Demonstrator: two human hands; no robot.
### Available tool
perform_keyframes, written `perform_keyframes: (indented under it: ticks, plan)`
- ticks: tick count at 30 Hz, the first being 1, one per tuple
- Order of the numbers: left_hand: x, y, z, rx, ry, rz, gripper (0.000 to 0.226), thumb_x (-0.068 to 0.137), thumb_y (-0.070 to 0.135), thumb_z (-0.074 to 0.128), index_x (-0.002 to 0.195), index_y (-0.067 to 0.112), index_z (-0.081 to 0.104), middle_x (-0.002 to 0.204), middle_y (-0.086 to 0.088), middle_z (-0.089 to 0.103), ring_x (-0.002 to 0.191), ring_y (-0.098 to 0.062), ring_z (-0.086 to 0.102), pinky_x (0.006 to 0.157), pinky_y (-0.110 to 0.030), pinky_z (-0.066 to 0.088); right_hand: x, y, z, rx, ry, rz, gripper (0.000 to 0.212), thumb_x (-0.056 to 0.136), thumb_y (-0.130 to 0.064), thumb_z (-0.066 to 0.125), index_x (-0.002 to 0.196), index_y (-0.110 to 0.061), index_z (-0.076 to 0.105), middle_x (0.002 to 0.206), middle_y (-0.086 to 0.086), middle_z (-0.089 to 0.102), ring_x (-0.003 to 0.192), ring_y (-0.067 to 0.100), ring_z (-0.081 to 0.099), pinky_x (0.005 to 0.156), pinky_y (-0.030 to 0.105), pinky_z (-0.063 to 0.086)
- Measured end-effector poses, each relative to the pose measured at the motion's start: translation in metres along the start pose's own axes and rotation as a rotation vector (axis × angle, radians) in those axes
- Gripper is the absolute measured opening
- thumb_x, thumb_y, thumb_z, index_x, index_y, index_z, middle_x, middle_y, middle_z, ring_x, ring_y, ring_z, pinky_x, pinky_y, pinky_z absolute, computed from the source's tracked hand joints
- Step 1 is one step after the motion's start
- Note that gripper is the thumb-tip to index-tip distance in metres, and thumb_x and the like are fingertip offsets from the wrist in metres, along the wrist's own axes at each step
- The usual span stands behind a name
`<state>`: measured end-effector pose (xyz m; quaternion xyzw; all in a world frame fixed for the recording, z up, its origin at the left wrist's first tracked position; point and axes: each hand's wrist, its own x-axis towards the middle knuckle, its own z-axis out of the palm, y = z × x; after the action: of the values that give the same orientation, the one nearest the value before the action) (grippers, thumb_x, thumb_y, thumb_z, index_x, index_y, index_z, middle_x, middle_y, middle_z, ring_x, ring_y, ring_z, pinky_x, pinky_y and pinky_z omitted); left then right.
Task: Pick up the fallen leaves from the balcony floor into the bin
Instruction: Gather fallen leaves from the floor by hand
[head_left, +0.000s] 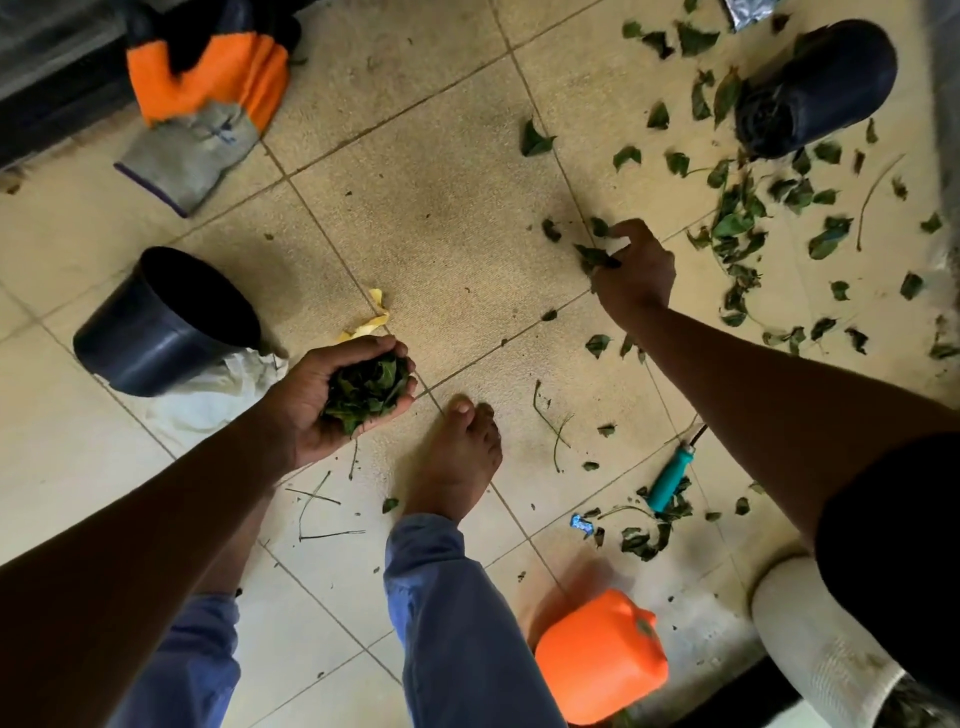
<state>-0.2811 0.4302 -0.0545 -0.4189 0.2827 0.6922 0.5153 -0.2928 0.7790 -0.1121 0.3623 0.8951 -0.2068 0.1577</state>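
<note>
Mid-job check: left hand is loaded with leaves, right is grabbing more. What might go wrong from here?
The left hand cups a heaped wad of leaves; adding more may spill some back onto the tiles. The right hand pinches only a leaf or two, which could slip on the way over. The bare foot stands near the teal-handled tool, a stepping hazard.

**Lighting and Image Quality**

Illumination is soft, diffuse and moderate. The tiled floor (441, 208) at centre frame is evenly lit, with no hard glare. Exposure falls off toward the lower left and right edges, where both forearms render nearly black. A faint, soft-edged shadow lies on the tiles at centre. Wide-angle distortion bends the tile grout lines outward toward the frame borders. Leaves (737, 223) at upper right show slight motion blur; fine texture is smeared throughout.
</note>
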Motion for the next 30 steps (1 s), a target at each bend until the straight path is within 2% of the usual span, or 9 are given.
perform_keyframes:
  ticks: [4, 7, 10, 15, 18, 20, 22, 27, 30]
  plan:
    - [0.003, 0.001, -0.009, -0.006, 0.020, -0.004, 0.011, 0.087, 0.020, 0.065, 0.091, 0.010, 0.066, 0.095, -0.008, 0.067, 0.085, -0.022, 0.069, 0.072, -0.031, 0.061, 0.017, -0.011, 0.003, -0.021, -0.032, -0.010, 0.059, 0.088, -0.016, 0.064, 0.143, -0.031, 0.051, 0.119, 0.010, 0.071, 0.109, 0.030, 0.066, 0.092, 0.034, 0.054]
    - [0.005, 0.003, -0.017, -0.003, 0.020, 0.010, 0.010, 0.086, 0.020, 0.066, 0.090, 0.010, 0.066, 0.095, -0.008, 0.066, 0.085, -0.021, 0.069, 0.074, -0.031, 0.061, 0.027, -0.016, 0.009, -0.025, -0.026, 0.030, 0.047, 0.090, -0.010, 0.061, 0.135, -0.024, 0.063, 0.129, 0.011, 0.067, 0.120, 0.031, 0.062, 0.099, 0.031, 0.049]
    - [0.005, 0.004, -0.019, -0.008, 0.021, 0.022, 0.011, 0.087, 0.020, 0.065, 0.088, 0.009, 0.067, 0.093, -0.009, 0.066, 0.083, -0.021, 0.069, 0.074, -0.030, 0.061, 0.032, -0.016, 0.015, -0.020, 0.012, 0.112, 0.033, 0.088, -0.007, 0.059, 0.116, -0.020, 0.072, 0.119, 0.009, 0.069, 0.114, 0.030, 0.063, 0.091, 0.029, 0.052]
    - [0.003, 0.001, -0.023, -0.035, 0.001, -0.004, 0.011, 0.088, 0.020, 0.066, 0.090, 0.009, 0.067, 0.095, -0.009, 0.066, 0.087, -0.022, 0.068, 0.075, -0.031, 0.061, 0.034, -0.008, 0.009, 0.100, 0.116, 0.231, 0.021, 0.085, -0.013, 0.068, 0.103, -0.019, 0.077, 0.108, 0.004, 0.073, 0.101, 0.024, 0.067, 0.079, 0.022, 0.048]
    - [0.001, 0.002, -0.023, -0.020, 0.020, 0.006, 0.011, 0.086, 0.020, 0.067, 0.087, 0.010, 0.070, 0.096, -0.008, 0.066, 0.088, -0.022, 0.068, 0.076, -0.032, 0.060, 0.032, 0.000, -0.002, 0.152, 0.165, 0.287, 0.014, 0.080, -0.020, 0.074, 0.093, -0.022, 0.078, 0.093, 0.003, 0.076, 0.089, 0.026, 0.071, 0.082, 0.030, 0.058]
    - [0.000, 0.004, -0.020, 0.003, 0.026, 0.019, 0.011, 0.086, 0.020, 0.066, 0.085, 0.010, 0.070, 0.094, -0.009, 0.067, 0.087, -0.022, 0.068, 0.074, -0.031, 0.061, 0.031, 0.009, -0.006, 0.183, 0.156, 0.326, 0.005, 0.071, -0.027, 0.078, 0.075, -0.029, 0.075, 0.081, 0.000, 0.076, 0.079, 0.024, 0.073, 0.078, 0.039, 0.062]
    - [-0.001, 0.005, -0.018, 0.019, 0.018, 0.028, 0.012, 0.086, 0.021, 0.065, 0.085, 0.010, 0.069, 0.092, -0.009, 0.067, 0.084, -0.022, 0.068, 0.072, -0.030, 0.061, 0.029, 0.023, -0.002, 0.184, 0.113, 0.320, 0.011, 0.065, -0.032, 0.079, 0.062, -0.034, 0.069, 0.076, -0.001, 0.075, 0.073, 0.023, 0.074, 0.074, 0.043, 0.063]
    - [-0.001, 0.004, -0.015, 0.008, -0.012, 0.020, 0.010, 0.087, 0.020, 0.064, 0.085, 0.010, 0.067, 0.092, -0.008, 0.065, 0.083, -0.021, 0.067, 0.072, -0.029, 0.061, 0.014, 0.041, 0.024, 0.137, -0.032, 0.214, 0.016, 0.061, -0.037, 0.084, 0.069, -0.032, 0.072, 0.091, -0.007, 0.074, 0.082, 0.021, 0.073, 0.080, 0.041, 0.062]
    - [-0.001, 0.002, -0.016, -0.006, -0.022, 0.000, 0.010, 0.088, 0.020, 0.064, 0.087, 0.010, 0.066, 0.092, -0.007, 0.065, 0.084, -0.021, 0.067, 0.070, -0.029, 0.060, 0.001, 0.019, 0.026, 0.086, -0.025, 0.176, 0.014, 0.073, -0.023, 0.085, 0.085, -0.023, 0.076, 0.093, -0.007, 0.072, 0.089, 0.016, 0.070, 0.082, 0.024, 0.055]
